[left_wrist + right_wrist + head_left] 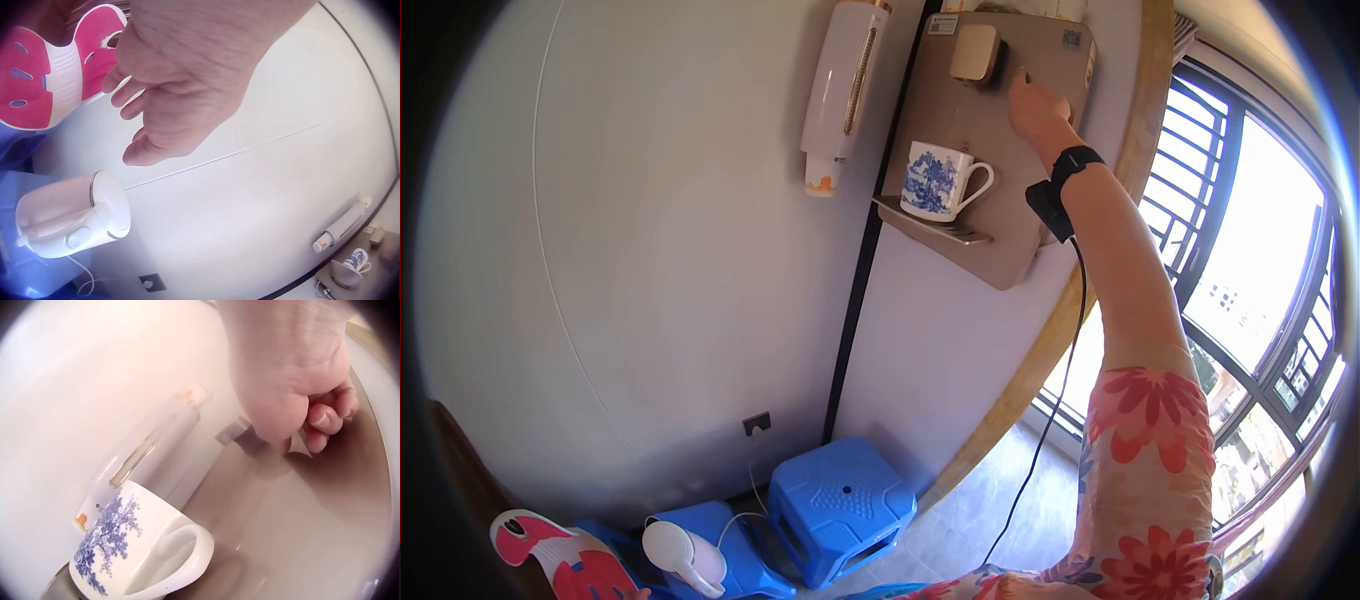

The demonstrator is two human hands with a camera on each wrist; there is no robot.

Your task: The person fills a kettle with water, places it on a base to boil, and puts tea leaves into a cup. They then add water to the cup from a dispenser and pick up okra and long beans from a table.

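My right hand (1040, 110) is at the upper part of a brown wall-mounted panel (1010, 235), close to its surface. In the right wrist view several fingers of this hand (287, 381) are curled with nothing held in them; contact with the panel is unclear. Below it, a white mug with a blue tree pattern (932, 182) stands on a small metal shelf (960, 235) under a gold spout block (976, 54). My left hand (187, 81) hangs with relaxed fingers, empty, above a pink-and-white kettle (62, 215) and beside a pink-and-white seat (62, 75).
A white cup dispenser (840, 90) hangs left of the panel. Beneath, a blue stool (845, 490) stands on the floor near a wall socket (756, 424) with a cord. A black cable (1055, 400) runs down from my right wrist. Barred windows (1260, 240) are at the right.
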